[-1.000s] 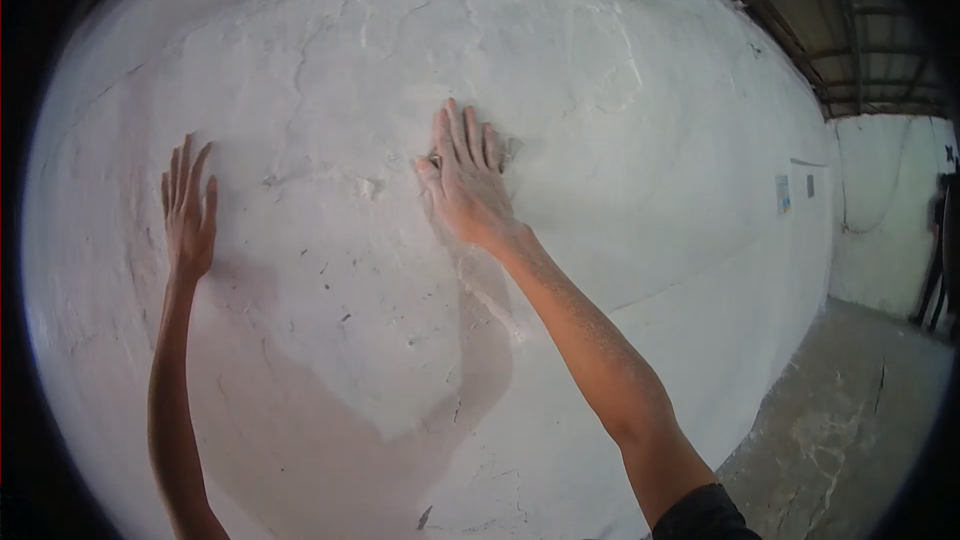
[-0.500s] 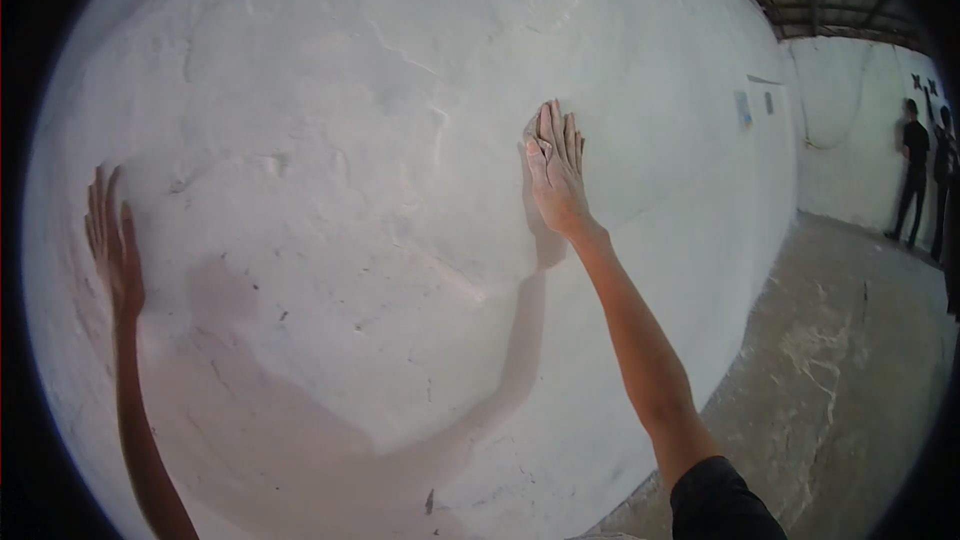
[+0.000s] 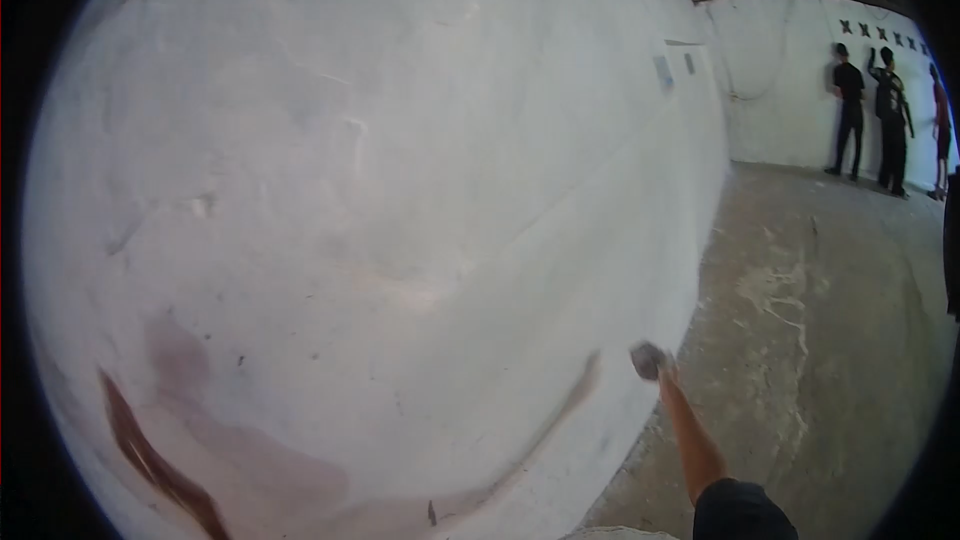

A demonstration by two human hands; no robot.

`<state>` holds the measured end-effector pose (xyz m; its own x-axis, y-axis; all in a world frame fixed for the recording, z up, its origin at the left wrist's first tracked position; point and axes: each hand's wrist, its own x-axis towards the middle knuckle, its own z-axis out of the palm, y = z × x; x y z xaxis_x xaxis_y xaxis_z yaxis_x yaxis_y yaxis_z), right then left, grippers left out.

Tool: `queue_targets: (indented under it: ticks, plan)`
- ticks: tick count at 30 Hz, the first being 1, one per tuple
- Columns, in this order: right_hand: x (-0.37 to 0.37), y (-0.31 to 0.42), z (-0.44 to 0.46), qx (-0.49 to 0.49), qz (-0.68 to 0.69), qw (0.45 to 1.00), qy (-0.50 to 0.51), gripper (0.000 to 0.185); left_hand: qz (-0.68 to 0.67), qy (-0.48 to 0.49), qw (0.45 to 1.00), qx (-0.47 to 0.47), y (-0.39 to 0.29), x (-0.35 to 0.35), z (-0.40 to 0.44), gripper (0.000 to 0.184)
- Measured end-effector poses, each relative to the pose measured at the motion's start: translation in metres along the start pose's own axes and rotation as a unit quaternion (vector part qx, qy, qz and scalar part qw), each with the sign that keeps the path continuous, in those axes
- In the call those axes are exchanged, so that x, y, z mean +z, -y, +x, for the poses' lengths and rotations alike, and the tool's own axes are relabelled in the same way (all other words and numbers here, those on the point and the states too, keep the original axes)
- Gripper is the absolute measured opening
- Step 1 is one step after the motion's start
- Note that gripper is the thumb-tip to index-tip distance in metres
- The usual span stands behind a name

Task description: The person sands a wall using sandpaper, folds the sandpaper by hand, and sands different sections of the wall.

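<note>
The big white wall [image 3: 400, 160] is up and left of the right hand [image 3: 660, 366], and its long side runs away toward the far wall [image 3: 775, 125]. The grey floor [image 3: 760, 440] is right of that hand. 3 people [image 3: 849, 105] stand far off, up and right of it. Of the 2 hands, the right one is nearer the wall's far end. A dark grey blob is on it; I can't tell if it's something held or dusty fingers. The left hand [image 3: 122, 415] is too smeary to tell.
</note>
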<state>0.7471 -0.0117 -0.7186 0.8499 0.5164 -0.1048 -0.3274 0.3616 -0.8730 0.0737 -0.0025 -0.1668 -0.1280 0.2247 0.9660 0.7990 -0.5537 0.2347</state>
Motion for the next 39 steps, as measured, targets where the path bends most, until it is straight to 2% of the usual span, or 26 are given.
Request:
queue_targets:
  ticks: [1,2,3,4,5,6,7,8,9,10,11,12,14,16,17,18,19,21,22,24,25,27,32,34,37,39]
  plan:
    - [-0.048,0.007,-0.053,0.099,0.007,0.995,-0.011,0.055,-0.062,0.097,0.987,-0.108,-0.007,0.023,-0.069,0.064]
    - [-0.077,0.018,-0.098,0.217,0.119,0.951,-0.184,0.052,-0.125,0.197,0.950,-0.209,-0.027,0.037,-0.131,0.061]
    - [-0.130,-0.015,-0.104,0.244,0.139,0.906,-0.316,0.046,-0.184,0.299,0.888,-0.298,-0.039,0.055,-0.197,0.058]
    - [-0.232,-0.079,-0.134,0.232,0.154,0.897,-0.344,0.046,-0.232,0.401,0.803,-0.375,-0.047,0.082,-0.253,0.055]
    - [-0.271,-0.136,-0.096,0.215,0.151,0.949,-0.177,0.036,-0.264,0.499,0.698,-0.441,-0.045,0.093,-0.314,0.052]
    - [-0.325,-0.136,-0.151,0.205,0.166,0.941,-0.210,0.036,-0.278,0.589,0.576,-0.495,-0.007,0.125,-0.393,0.049]
    - [-0.309,-0.105,-0.181,0.210,0.182,0.935,-0.221,0.035,-0.195,0.819,0.280,-0.460,0.031,0.227,-0.484,0.051]
    - [-0.258,-0.050,-0.183,0.217,0.196,0.928,-0.232,0.036,-0.328,0.651,0.264,-0.631,-0.052,0.191,-0.536,0.054]
    - [-0.241,-0.014,-0.214,0.171,0.123,0.964,-0.165,0.031,-0.529,0.594,0.329,-0.509,-0.122,0.140,-0.536,0.049]
    - [-0.223,0.013,-0.234,0.126,0.042,0.987,-0.095,0.027,-0.440,0.681,0.333,-0.482,-0.161,0.143,-0.541,0.051]
    - [-0.209,0.019,-0.241,0.123,0.083,0.980,-0.130,0.029,-0.347,0.754,0.335,-0.447,-0.196,0.151,-0.544,0.054]
    - [-0.194,0.022,-0.247,0.121,0.123,0.972,-0.159,0.032,-0.356,0.764,0.324,-0.430,-0.222,0.157,-0.545,0.054]
    - [-0.170,0.065,-0.268,0.124,0.050,0.991,0.031,0.041,-0.368,0.774,0.297,-0.421,-0.250,0.177,-0.550,0.056]
    - [-0.142,0.076,-0.274,0.115,0.177,0.972,0.102,0.046,-0.376,0.770,0.283,-0.431,-0.271,0.194,-0.541,0.059]
    - [-0.123,0.111,-0.282,0.148,0.055,0.986,0.056,0.046,-0.386,0.764,0.290,-0.428,-0.284,0.201,-0.534,0.062]
    - [-0.100,0.150,-0.293,0.229,0.076,0.970,-0.018,0.046,-0.406,0.755,0.293,-0.423,-0.299,0.200,-0.523,0.057]
    - [-0.108,0.130,-0.287,0.212,0.094,0.971,0.059,0.047,-0.412,0.749,0.314,-0.414,-0.302,0.208,-0.525,0.049]
    - [-0.099,0.161,-0.294,0.193,-0.010,0.978,0.075,0.058,-0.407,0.762,0.300,-0.406,-0.312,0.213,-0.520,0.039]
    - [-0.103,0.156,-0.291,0.176,-0.003,0.983,0.060,0.058,-0.406,0.765,0.303,-0.397,-0.305,0.216,-0.533,0.038]
    - [-0.115,0.132,-0.279,0.141,-0.136,0.979,0.057,0.048,-0.421,0.774,0.298,-0.368,-0.306,0.243,-0.558,0.036]
    - [-0.119,0.124,-0.273,0.126,-0.134,0.982,0.043,0.048,-0.419,0.794,0.290,-0.330,-0.309,0.259,-0.565,0.037]
    - [-0.135,0.108,-0.262,0.187,-0.139,0.972,-0.027,0.056,-0.417,0.824,0.276,-0.266,-0.316,0.289,-0.591,0.039]
    - [-0.133,0.117,-0.230,0.174,-0.179,0.967,-0.053,0.049,-0.374,0.871,0.263,-0.179,-0.288,0.339,-0.645,0.043]
    - [-0.120,0.131,-0.208,0.157,-0.198,0.966,-0.044,0.045,-0.379,0.865,0.267,-0.192,-0.295,0.348,-0.640,0.044]
    - [-0.098,0.129,-0.169,0.103,-0.251,0.962,-0.024,0.041,-0.506,0.762,0.306,-0.262,-0.320,0.370,-0.579,0.040]
    - [-0.082,0.123,-0.141,0.092,-0.270,0.958,-0.025,0.039,-0.550,0.745,0.286,-0.247,-0.323,0.402,-0.557,0.041]
